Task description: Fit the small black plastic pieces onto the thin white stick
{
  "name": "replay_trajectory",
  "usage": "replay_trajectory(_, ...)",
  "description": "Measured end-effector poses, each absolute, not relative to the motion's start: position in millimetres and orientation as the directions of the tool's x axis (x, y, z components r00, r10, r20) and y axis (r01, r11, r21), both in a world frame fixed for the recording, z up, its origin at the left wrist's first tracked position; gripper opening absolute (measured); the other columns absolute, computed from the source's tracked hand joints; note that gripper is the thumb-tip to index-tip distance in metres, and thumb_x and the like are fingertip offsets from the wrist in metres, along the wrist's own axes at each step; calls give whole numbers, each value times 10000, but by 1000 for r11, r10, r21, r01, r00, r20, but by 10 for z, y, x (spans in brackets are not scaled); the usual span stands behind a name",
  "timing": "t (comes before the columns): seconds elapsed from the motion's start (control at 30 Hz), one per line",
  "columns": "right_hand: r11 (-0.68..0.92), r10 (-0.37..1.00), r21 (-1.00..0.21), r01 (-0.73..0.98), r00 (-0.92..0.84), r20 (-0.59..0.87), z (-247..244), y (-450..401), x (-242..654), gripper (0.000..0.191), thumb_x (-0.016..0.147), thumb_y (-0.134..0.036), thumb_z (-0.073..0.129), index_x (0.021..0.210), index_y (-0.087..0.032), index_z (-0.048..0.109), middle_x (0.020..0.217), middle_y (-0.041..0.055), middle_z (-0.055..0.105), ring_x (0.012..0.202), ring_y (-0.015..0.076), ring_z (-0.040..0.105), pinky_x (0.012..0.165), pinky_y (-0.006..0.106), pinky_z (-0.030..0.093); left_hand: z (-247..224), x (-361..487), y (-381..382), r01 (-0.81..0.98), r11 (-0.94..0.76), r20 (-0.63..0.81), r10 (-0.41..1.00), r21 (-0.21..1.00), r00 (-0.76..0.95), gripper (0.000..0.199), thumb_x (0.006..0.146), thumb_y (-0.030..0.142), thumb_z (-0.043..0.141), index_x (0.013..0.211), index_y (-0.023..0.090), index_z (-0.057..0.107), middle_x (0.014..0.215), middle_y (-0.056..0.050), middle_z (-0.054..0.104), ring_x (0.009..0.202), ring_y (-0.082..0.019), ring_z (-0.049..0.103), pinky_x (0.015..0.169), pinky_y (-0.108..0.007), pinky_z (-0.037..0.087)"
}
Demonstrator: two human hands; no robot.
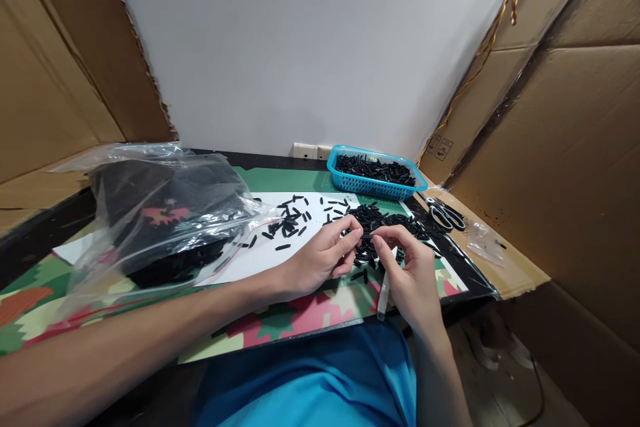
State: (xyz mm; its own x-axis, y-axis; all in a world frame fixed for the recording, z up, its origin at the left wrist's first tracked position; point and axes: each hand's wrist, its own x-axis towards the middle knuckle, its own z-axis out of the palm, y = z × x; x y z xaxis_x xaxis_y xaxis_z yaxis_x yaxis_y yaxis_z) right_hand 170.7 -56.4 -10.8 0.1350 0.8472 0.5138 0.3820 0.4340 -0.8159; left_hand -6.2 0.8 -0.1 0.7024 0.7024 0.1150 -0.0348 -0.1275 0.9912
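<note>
My left hand (327,250) and my right hand (411,273) meet over a pile of small black rod-like pieces (370,217). Both hands are closed, thumb against fingertips. A small dark piece (367,236) spans the gap between them, its ends hidden in the fingers. Beneath my right palm a whitish translucent stick (383,297) points toward the table edge; whether the hand grips it cannot be made out. To the left, more black pieces (287,220) lie scattered on a white sheet (320,210).
Behind the pile stands a blue perforated basket (377,185) filled with similar black pieces. A clear plastic bag (175,213) with black contents covers the left side. Scissors (447,215) and a small clear bag (485,241) lie at right. Cardboard walls (565,147) flank the table.
</note>
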Motion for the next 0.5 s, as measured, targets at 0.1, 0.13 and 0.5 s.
replay_trajectory(0.1,446,840,-809,384,132,526,-103,-565,1711,147,1005,-311,631,947,-207,717,896,16,713,826,173,624,777,285,482,-7,-59,14,-37,-131,120,704,991,700,333,1063,543,436,977,223,452,514,104,393,447,-75,275,449,-215,172)
replay_trajectory(0.13,445,841,-809,386,132,525,-102,-564,1711,150,1002,-312,633,936,-206,716,886,15,711,819,174,621,772,286,481,-7,-57,17,-39,-135,124,706,990,698,343,1062,547,436,963,219,455,516,101,392,447,-73,278,450,-214,174)
replay_trajectory(0.5,406,851,-824,395,165,498,-140,-558,1725,241,1013,-382,613,883,-199,699,814,11,684,771,176,615,729,289,465,6,-42,9,-39,-121,114,706,992,699,402,1047,572,444,919,197,508,504,85,399,423,-75,300,441,-212,179)
